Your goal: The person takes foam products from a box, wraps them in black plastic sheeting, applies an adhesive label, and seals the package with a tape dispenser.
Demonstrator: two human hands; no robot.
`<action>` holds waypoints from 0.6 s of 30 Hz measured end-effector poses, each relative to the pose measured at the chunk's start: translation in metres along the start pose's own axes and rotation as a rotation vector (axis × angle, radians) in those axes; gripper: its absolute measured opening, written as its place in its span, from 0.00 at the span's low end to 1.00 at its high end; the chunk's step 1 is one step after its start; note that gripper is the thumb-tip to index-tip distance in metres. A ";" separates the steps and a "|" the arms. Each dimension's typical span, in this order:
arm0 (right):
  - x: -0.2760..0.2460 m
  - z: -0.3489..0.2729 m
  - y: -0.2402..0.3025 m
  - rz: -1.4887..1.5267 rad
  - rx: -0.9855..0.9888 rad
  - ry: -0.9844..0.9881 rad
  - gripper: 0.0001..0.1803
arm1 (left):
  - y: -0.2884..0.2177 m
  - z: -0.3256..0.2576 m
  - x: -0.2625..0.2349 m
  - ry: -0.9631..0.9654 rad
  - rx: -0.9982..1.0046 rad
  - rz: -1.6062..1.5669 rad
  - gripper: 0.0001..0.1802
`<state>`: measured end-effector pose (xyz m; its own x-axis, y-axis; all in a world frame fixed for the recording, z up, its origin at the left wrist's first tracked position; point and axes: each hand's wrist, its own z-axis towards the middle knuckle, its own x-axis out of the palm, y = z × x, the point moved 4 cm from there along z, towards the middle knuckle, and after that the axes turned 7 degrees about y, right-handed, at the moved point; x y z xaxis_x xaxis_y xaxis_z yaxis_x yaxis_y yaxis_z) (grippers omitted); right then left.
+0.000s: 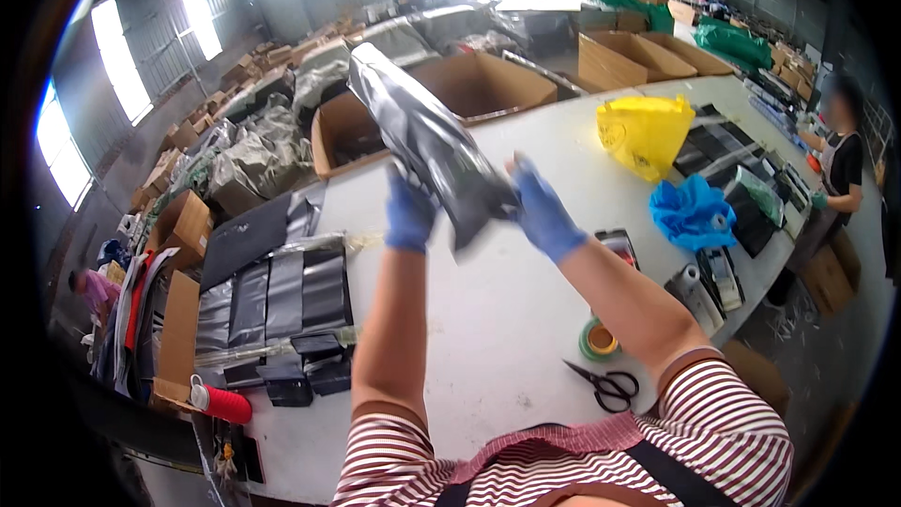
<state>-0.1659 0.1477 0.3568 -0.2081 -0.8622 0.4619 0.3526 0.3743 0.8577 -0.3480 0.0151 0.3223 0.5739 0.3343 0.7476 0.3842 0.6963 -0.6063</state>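
Observation:
Above the white table I hold up a shiny dark grey plastic bag (422, 131), tilted with its far end up toward the left. My left hand (410, 214), in a blue glove, grips its left side; some of the fingers are hidden behind it. Also gloved in blue, my right hand (546, 211) is closed at the bag's lower right corner, slightly blurred. Flat dark grey plastic bags (272, 291) lie in stacks to the left. Black scissors (608, 385) and a roll of tape (599, 338) rest near my right forearm.
Open cardboard boxes (511, 89) stand past the table's far edge. A yellow bag (648, 134) and a crumpled blue bag (693, 211) sit at right. A red spool of thread (225, 404) is at the left edge. Another person (840, 150) stands at the far right.

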 end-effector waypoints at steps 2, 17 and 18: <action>0.016 0.046 0.044 0.026 -0.145 0.000 0.29 | -0.055 0.047 0.058 -0.298 0.122 0.224 0.40; -0.186 -0.372 -0.139 -0.666 0.803 -0.070 0.20 | 0.137 -0.446 -0.118 -0.168 -0.779 0.738 0.19; -0.183 -0.387 -0.138 -0.747 0.773 0.013 0.22 | 0.131 -0.441 -0.101 -0.126 -0.785 0.835 0.18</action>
<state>0.1763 0.1218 0.0661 -0.1203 -0.9640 -0.2373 -0.5338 -0.1388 0.8342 -0.0367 -0.2077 0.0481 0.8020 0.5966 0.0293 0.2883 -0.3437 -0.8937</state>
